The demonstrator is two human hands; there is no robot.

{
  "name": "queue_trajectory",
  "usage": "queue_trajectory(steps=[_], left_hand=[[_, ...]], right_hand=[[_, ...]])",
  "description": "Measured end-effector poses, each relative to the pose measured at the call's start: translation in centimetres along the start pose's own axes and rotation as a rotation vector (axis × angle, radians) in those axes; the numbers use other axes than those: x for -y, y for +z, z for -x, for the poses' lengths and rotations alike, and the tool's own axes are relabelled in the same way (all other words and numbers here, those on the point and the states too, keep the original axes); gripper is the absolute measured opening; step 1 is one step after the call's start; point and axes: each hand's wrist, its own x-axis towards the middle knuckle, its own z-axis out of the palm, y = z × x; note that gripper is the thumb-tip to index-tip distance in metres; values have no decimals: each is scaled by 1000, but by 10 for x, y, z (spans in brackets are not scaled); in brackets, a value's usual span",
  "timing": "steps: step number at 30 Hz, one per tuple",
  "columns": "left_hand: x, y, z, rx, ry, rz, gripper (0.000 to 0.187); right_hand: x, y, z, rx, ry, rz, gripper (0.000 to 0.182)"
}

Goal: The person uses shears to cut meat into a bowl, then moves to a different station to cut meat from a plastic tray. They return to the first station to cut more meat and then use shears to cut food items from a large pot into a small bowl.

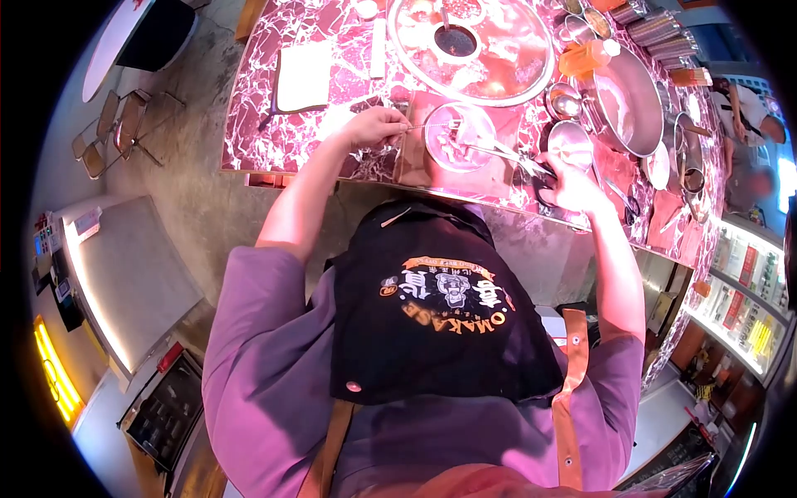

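A pale round bowl [481,154] with small pieces of food inside sits near the front edge of the marbled table. My left hand [378,127] is closed in a pinch on a thin skewer [425,127], whose far end reaches over the bowl to a small dark-and-white piece. From the other side, my right hand [574,184] grips a pair of scissors [508,154] by the dark handles. The blades point left, with their tips over the bowl's contents. Close above my right hand is a small shiny metal bowl [570,143].
A large round tray [407,70] holds food and a bowl of dark sauce [456,40]. White sheet [304,76] lies left of it. To the right stand a yellow-orange bottle [588,56], a wide metal pot [635,100] and several utensils. People [747,116] are at far right.
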Motion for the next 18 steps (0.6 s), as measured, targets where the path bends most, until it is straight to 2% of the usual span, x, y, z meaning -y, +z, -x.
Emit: queue_trajectory(steps=[1, 2, 6, 8, 10, 14, 15, 16, 18], left_hand=[[-1, 2, 1, 3, -11, 10, 22], [-2, 4, 2, 5, -23, 21, 21], [7, 5, 2, -44, 32, -106, 23], [7, 9, 8, -72, 28, -126, 23], [5, 12, 11, -98, 35, -150, 23], [-1, 29, 19, -162, 58, -257, 23], [-3, 36, 22, -232, 124, -347, 24], [-7, 43, 26, -303, 189, -437, 24], [-11, 50, 32, -306, 165, -431, 25]], right_hand=[[-5, 8, -12, -40, -68, -22, 61], [0, 9, -18, 1, -5, 29, 60], [-34, 24, -33, -34, -146, 21, 52], [-35, 16, -15, -88, -126, 38, 53], [-3, -7, 8, -43, 18, 19, 56], [-5, 13, -8, -204, -63, 64, 58], [17, 9, -13, -78, 74, 16, 56], [28, 12, -17, -95, 59, 18, 53], [14, 20, -26, -147, -35, 61, 53]])
